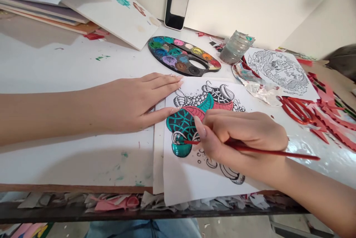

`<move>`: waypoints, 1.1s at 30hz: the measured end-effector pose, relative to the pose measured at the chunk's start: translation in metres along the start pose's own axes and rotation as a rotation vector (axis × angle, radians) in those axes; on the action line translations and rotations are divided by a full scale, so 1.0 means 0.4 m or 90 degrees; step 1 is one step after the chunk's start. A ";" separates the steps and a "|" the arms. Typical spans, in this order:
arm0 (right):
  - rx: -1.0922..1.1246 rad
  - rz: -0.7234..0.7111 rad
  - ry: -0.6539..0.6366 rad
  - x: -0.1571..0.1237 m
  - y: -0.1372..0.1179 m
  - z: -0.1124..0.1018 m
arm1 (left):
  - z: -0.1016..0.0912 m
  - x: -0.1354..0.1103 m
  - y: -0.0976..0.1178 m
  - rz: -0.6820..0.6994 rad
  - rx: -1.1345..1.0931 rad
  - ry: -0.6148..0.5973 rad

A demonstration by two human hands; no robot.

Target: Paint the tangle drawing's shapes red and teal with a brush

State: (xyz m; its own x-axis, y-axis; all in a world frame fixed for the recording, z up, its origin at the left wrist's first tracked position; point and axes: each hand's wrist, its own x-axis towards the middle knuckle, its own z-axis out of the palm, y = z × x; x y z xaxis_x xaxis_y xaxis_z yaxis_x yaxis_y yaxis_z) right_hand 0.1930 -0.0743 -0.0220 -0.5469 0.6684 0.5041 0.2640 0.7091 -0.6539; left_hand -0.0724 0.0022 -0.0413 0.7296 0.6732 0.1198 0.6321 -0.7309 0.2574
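My right hand (239, 137) is closed around a red paintbrush (278, 152), its tip touching a teal rounded shape low on the drawing. The drawing is a black-ink pattern on a white sheet (180, 182), partly coloured in teal, black and pinkish red. Part of the pattern is hidden beneath my right hand. Flat, with fingers stretched out, my left hand (150, 97) rests over the sheet's upper left edge, thumb beside the painted area. Just beyond the sheet lies an oval black palette (183, 56) with several paint colours in its wells.
A cut plastic bottle (236, 46) with murky water stands behind the sheet. To the right lie red-handled scissors (297, 110), red paper scraps (330, 119) and a dragon line drawing (280, 72). A phone (179, 0) leans on the wall. Boards (111, 11) are stacked at the back left.
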 end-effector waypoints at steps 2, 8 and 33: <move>0.006 0.025 0.022 -0.002 0.001 0.001 | 0.001 0.001 0.000 0.003 0.003 0.004; 0.007 0.011 0.009 -0.004 0.007 0.003 | -0.001 0.003 0.007 -0.006 0.010 -0.011; 0.027 -0.035 0.045 0.006 0.023 0.011 | 0.000 0.003 0.011 -0.017 0.008 -0.027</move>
State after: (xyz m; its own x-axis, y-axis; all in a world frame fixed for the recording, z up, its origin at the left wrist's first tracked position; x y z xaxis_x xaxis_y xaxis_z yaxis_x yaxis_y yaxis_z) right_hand 0.1906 -0.0672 -0.0292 -0.5012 0.6442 0.5777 0.2003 0.7359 -0.6468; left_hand -0.0687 0.0000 -0.0400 0.7229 0.6871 0.0724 0.6543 -0.7145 0.2479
